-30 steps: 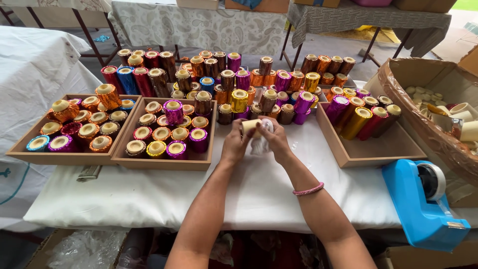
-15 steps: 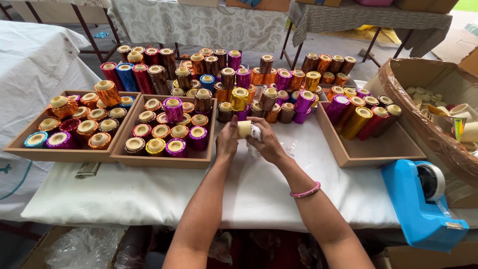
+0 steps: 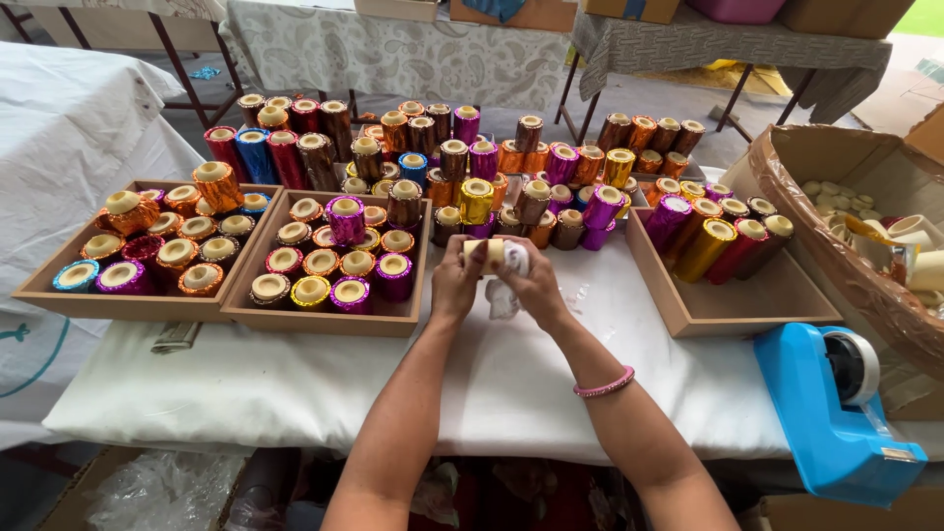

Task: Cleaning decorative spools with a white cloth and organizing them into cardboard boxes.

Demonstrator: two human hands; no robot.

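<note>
Both hands are working at the middle of the white-covered tabletop [image 3: 295,383]. The left hand [image 3: 454,280] and the right hand [image 3: 536,285] are both closing around one pale unwrapped cylinder [image 3: 492,254], which is lying sideways between them, with a scrap of white wrapping [image 3: 503,300] hanging below it. The cylinder is sitting just near of the crowd of foil-wrapped cylinders [image 3: 472,162].

Progress, judged from the layout: much of the wrapping appears done. Foil-covered pieces are standing in rows across the far side of the tabletop and are filling the two wooden trays [image 3: 236,313] on the left. The right tray [image 3: 728,315] is carrying a few pieces along its far wall and is otherwise showing bare wood. The cardboard box [image 3: 787,157] at the far right is holding further pale uncovered pieces, so work is remaining. The piece in hand is showing no foil yet. A blue tape dispenser [image 3: 826,413] is resting untouched at the near right.

Against the earlier frame: the cylinder is sitting at much the same spot, but the hands are gripping it more closely and the white scrap is now trailing lower. Trays and rows are standing unchanged.
</note>
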